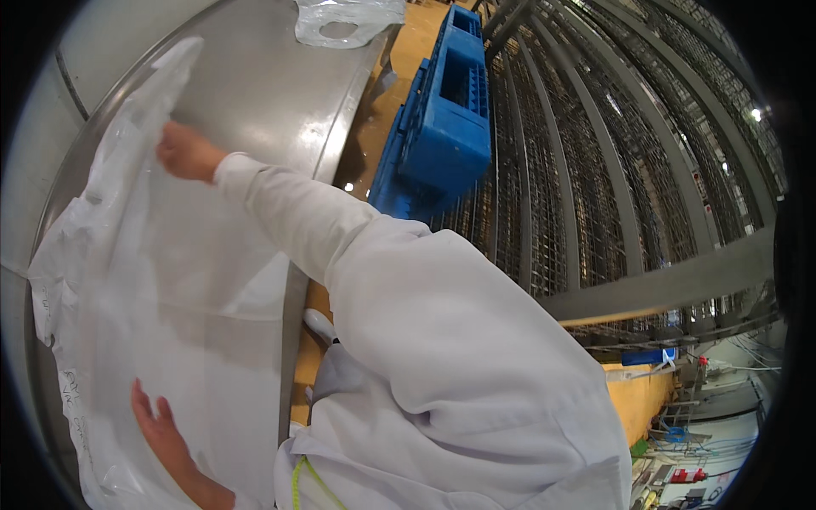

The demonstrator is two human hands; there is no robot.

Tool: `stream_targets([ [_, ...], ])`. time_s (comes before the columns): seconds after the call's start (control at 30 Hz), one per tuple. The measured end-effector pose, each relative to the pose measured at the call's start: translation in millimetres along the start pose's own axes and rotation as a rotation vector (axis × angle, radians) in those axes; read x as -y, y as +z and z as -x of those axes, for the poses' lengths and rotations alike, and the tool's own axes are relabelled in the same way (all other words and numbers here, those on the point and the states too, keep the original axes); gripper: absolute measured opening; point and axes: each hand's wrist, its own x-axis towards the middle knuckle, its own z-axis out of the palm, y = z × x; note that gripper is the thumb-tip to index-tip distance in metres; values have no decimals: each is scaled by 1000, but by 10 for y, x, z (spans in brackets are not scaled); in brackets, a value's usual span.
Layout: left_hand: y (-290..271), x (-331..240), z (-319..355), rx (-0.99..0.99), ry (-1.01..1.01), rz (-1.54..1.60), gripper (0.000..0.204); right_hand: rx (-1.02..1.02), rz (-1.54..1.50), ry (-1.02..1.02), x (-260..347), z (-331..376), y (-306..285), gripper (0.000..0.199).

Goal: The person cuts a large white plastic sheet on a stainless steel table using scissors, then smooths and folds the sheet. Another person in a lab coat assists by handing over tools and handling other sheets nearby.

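Observation:
A large white plastic sheet (212, 365), wrinkled and bunched along its left side, covers much of the steel table (255, 85). My right arm reaches across to the far part of the sheet. There my right hand (189, 153), slightly blurred, is closed at a raised fold and seems to pinch the plastic. At the lower left, my left hand (166, 438) is over the near part of the sheet, fingers stretched and apart, holding nothing. Whether its palm touches the plastic I cannot tell. Handwritten marks run along the sheet's left edge.
A clear plastic piece with an oval hole (348, 21) lies at the table's far end. Blue plastic pallets or crates (446, 119) stand beyond the right edge. Tall metal racks (595, 153) fill the right side, above an orange floor (637, 399).

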Motion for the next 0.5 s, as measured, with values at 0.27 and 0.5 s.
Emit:
stream_targets([
  [0.27, 51, -929, -617, 19, 121, 636, 55, 441, -51, -505, 1545, 1374, 546, 19],
  [0.5, 40, -760, -663, -12, 24, 486, 50, 769, -393, -497, 1607, 1797, 199, 18],
])
